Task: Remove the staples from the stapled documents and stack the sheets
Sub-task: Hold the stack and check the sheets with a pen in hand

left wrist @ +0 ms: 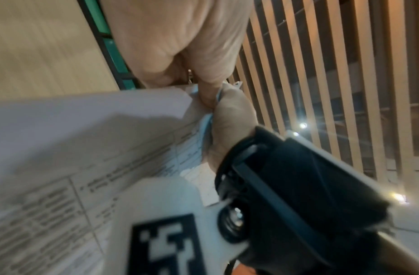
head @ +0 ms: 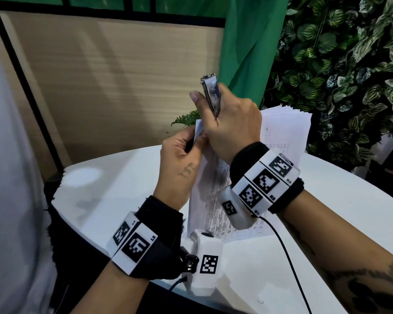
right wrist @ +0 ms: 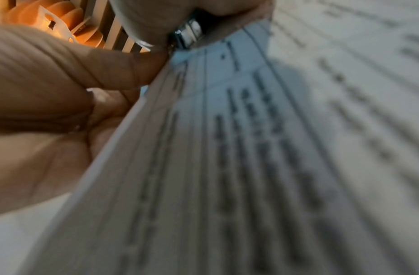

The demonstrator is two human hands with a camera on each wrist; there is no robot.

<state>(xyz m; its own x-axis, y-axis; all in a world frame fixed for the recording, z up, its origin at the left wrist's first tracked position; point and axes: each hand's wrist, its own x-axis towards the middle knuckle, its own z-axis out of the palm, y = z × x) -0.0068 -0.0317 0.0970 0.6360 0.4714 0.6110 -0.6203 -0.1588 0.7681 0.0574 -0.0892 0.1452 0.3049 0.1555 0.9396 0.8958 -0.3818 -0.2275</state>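
Midway Through: Staple Worked From a Lifted Document

Still bound, by appearances, the printed document (head: 216, 184) is held tilted above the white table (head: 127, 191), its top corner pinched between the thumb and fingers of the left hand (head: 179, 164). At that same corner a metal stapler (head: 211, 94) is gripped upright in the closed fist of the right hand (head: 229, 128), its lower tip pressed to the paper; the staple itself is hidden by the fingers. Behind the hands, a thick pile of sheets (head: 288, 125) is seen lying on the table, fanned slightly at its far edge, though whether those are finished or waiting cannot be told. A small loose staple (head: 260, 301) is spotted near the table's front edge, so some removal is judged already done. Pulling this staple and stacking the freed sheets are judged to remain.
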